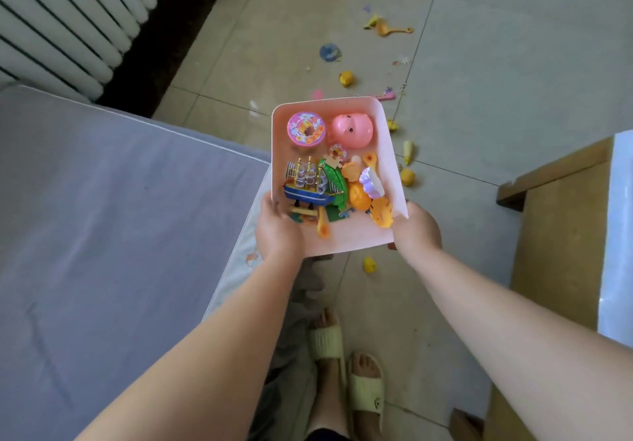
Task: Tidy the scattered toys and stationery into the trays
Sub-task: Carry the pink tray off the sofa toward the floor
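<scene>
A pale pink tray (356,238) is held up over the floor between both hands. My left hand (278,231) grips its near left edge and my right hand (416,230) grips its near right corner. Inside lie a pink pig toy (352,130), a round pink disc toy (306,129), a blue model sailing ship (308,185), a green leaf-shaped piece (335,183), and several orange and yellow toys (363,194). More small toys lie scattered on the tiled floor beyond the tray, among them a yellow piece (346,78), a blue disc (329,53) and an orange scoop (390,29).
A grey-blue mattress (120,218) fills the left side. A white radiator (68,19) stands at the top left. A wooden piece of furniture (565,235) is at the right. My feet in pale slippers (346,368) stand on the tiles below the tray. A yellow toy (370,264) lies just under it.
</scene>
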The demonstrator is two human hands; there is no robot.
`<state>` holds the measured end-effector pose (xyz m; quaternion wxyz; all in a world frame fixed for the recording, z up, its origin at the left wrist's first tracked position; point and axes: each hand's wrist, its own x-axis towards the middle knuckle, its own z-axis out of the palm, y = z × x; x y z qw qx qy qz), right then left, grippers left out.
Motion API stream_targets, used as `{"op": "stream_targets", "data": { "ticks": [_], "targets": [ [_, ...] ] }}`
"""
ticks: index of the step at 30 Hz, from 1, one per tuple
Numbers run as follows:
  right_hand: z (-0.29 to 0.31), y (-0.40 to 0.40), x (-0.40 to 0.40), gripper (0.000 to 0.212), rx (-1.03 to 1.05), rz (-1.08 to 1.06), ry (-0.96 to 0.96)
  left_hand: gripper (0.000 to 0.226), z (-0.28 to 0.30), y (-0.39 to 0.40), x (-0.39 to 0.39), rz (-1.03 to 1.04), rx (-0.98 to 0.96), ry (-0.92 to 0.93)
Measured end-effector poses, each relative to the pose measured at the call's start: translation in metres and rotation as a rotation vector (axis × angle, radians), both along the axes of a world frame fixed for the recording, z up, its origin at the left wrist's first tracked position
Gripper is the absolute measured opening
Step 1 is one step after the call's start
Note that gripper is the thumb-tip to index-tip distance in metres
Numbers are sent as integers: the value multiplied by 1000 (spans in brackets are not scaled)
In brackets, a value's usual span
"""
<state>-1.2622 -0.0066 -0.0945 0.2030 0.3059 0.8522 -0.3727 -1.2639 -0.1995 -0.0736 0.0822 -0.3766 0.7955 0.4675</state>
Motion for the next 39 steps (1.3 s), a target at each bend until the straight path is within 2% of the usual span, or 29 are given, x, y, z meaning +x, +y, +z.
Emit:
{"op": "stream_targets", "data": {
  "ticks": [8, 13, 17, 21, 27, 29, 32, 39],
  "targets": [
    [-29, 42, -62, 35, -43, -384, -158, 42, -30, 54, -92, -115, 34, -8],
    [-44, 44, -102, 27, -437, -775, -191, 45, -45, 88, -140, -182, 23, -13],
    [-64, 62, -132, 20, -459, -808, -109, 34, -63, 121, -180, -244, -12, -49],
    [-90, 98, -162, 22, -493, -871, -101, 34, -85, 161, -215, -347, 4, -53],
    [-158, 185, -213, 31, -542, -964, -33, 60, -154, 241, -271, -574, 65, -133],
    [-186, 214, -228, 32, -550, -1009, -22, 67, -183, 269, -283, -601, 123, -163],
    [-229, 261, -244, 34, -533, -1068, 0, 66, -223, 308, -293, -646, 170, -246],
    [-314, 334, -284, 38, -434, -991, -108, 61, -299, 371, -308, -613, 245, -454]
  ]
}}
